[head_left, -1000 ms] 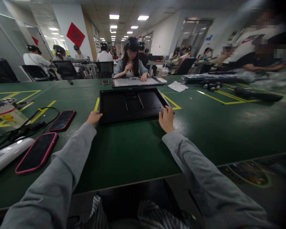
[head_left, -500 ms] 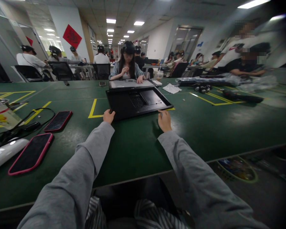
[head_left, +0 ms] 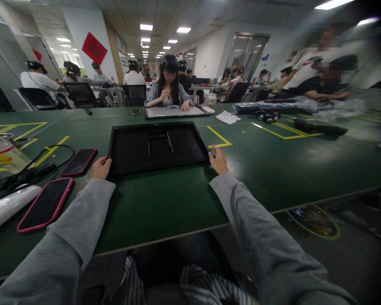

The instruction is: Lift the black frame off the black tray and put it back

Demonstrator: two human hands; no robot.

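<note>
A black monitor back cover (head_left: 130, 148), a shallow rectangular shell with a raised rim and a recessed middle, lies inner side up in front of me. My left hand (head_left: 101, 168) is closed around its left edge near the front corner, thumb on top. At the opposite side, my right hand (head_left: 219, 161) grips the right edge near the front corner. The fingers under the rim are hidden on both sides. The cover is over the green table (head_left: 158, 207); whether its far edge is lifted I cannot tell.
Two red-cased phones (head_left: 47, 205) (head_left: 80, 162), a drink cup (head_left: 6, 152), black cables and a white device (head_left: 12, 207) lie at left. Across the table a person (head_left: 169, 91) sits behind a flat grey panel (head_left: 171, 111). Tissue (head_left: 227, 117) and plastic-wrapped parts (head_left: 273, 106) lie at right.
The monitor back cover has moved left and turned squarer to me, away from the grey panel. My left hand moved left with it. My right hand has come to its right edge.
</note>
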